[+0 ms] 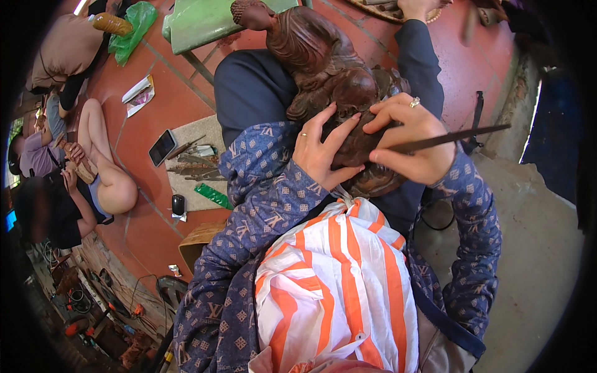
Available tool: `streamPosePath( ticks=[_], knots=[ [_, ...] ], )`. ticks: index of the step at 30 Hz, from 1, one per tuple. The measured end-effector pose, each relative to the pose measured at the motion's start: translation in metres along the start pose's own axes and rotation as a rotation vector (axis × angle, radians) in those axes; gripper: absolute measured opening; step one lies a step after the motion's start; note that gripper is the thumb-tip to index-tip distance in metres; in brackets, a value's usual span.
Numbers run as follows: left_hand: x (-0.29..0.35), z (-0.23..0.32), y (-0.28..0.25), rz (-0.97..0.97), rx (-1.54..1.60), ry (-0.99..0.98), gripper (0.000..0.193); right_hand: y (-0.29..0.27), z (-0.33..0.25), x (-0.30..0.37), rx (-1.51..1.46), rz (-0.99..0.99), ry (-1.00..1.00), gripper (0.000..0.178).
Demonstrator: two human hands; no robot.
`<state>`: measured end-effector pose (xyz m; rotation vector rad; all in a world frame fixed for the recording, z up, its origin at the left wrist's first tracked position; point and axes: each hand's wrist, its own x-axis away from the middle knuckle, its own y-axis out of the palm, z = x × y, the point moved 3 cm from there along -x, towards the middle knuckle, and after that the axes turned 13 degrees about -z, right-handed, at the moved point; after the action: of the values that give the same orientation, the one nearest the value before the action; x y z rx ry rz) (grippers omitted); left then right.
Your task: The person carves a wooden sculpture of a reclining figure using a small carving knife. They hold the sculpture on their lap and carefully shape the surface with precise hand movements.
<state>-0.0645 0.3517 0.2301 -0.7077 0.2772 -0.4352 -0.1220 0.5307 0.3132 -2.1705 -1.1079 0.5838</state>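
A person seated on a red tiled floor [155, 99] works on a dark brown carved wooden statue [329, 81] that lies across the lap, its rounded head pointing away toward the top edge of the view and its base close to the person's chest. The left hand [323, 152], a ring on one finger, is pressed flat against the carving's lower part with the fingers spread and curved over the wood, steadying it. The right hand [413, 140], also ringed, has its fingers closed around a long thin dark carving tool [454, 138], whose shaft runs out to the right while its working end meets the wood between the two hands (the tip itself is hidden under the fingers). Both forearms are in dark blue patterned sleeves, and an orange-and-white striped cloth [339, 280] is bunched over the lap just below the statue. On the floor to the left, a pale mat [202, 199] carries a loose row of further carving tools [189, 165], with a dark phone [162, 147] at its left edge and a green packet [212, 195] near its lower edge. Further left, another person [68, 186] sits on the tiles holding a smaller wooden piece. A green table [205, 22] stands near the top edge.
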Motion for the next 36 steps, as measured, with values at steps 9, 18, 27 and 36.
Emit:
streamPosePath(
  ticks=[9, 18, 27, 36],
  knots=[
    [0.0, -0.001, 0.002, 0.009, 0.022, 0.0, 0.09, -0.003, 0.0, 0.0, -0.035, -0.057, 0.01, 0.011],
    [0.0, 0.0, 0.0, -0.004, -0.001, -0.002, 0.086, -0.002, 0.0, 0.002, -0.025, -0.072, 0.009, 0.009],
    [0.0, 0.0, 0.0, 0.009, -0.01, 0.017, 0.087, -0.003, 0.005, 0.003, -0.102, -0.084, 0.05, 0.007],
    [0.0, 0.0, -0.001, 0.006, -0.021, 0.008, 0.087, -0.003, 0.006, 0.004, -0.114, -0.082, 0.015, 0.008]
  ],
)
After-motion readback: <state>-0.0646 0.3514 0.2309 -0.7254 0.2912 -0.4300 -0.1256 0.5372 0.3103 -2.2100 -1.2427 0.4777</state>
